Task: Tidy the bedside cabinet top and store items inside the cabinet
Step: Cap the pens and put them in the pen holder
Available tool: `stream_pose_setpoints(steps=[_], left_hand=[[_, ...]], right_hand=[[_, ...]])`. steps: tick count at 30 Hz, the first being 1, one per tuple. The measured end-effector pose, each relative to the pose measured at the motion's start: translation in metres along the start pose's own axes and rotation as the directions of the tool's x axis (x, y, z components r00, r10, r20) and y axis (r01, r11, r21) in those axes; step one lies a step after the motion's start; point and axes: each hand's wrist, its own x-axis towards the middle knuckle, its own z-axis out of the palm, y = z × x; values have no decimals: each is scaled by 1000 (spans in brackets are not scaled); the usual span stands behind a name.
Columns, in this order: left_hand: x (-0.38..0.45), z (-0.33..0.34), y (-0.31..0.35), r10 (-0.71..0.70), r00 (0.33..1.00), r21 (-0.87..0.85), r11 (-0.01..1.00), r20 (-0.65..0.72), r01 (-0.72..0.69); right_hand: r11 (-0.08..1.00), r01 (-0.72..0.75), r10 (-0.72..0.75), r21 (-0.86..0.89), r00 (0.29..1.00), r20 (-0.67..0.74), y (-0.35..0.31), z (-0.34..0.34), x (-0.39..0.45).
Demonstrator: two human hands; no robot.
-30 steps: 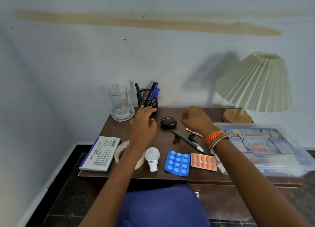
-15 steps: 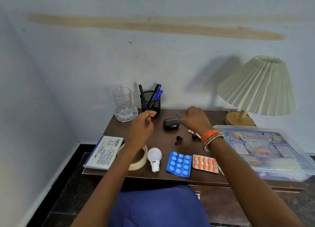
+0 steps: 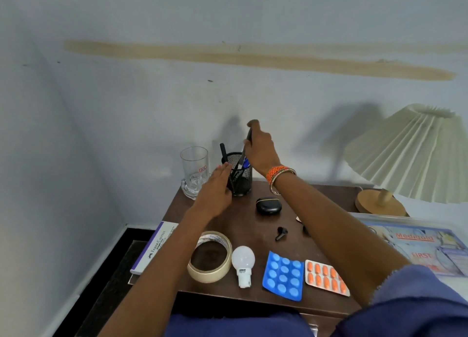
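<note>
Black wire mesh forms the pen holder [image 3: 240, 176] at the back of the cabinet top [image 3: 253, 222], just beside the drinking glass [image 3: 194, 171]. My right hand [image 3: 260, 150] is curled round a pen [image 3: 245, 150], gripping its upper end while the tip dips into the holder; how deep it sits I cannot quite tell through the mesh. My left hand [image 3: 217, 191] lies against the holder's left side with fingers fairly straight, holding nothing. Nearer me on the brown top lie a black earbud case [image 3: 268, 206], a loose earbud [image 3: 280, 233], a roll of masking tape [image 3: 210, 257], a white bulb [image 3: 243, 264], a blue blister pack [image 3: 284, 274] and an orange blister pack [image 3: 326, 277].
</note>
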Motion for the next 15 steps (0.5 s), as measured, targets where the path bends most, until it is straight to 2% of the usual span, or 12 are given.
stream_pose_setpoints(steps=[4, 8, 11, 15], left_hand=[[-2, 5, 2, 11, 999, -25, 1000, -38, -12], [-2, 7, 4, 0, 999, -29, 1000, -38, -1], [-3, 5, 3, -4, 1000, -12, 1000, -13, 4], [-3, 4, 4, -21, 1000, 4, 1000, -1, 21]], right_hand=[[958, 101, -38, -267, 972, 231, 6, 18, 16], [847, 202, 1, -492, 925, 380, 1, 26, 32], [826, 200, 13, -526, 928, 373, -5, 16, 37], [907, 143, -38, -395, 964, 262, -12, -21, 26]])
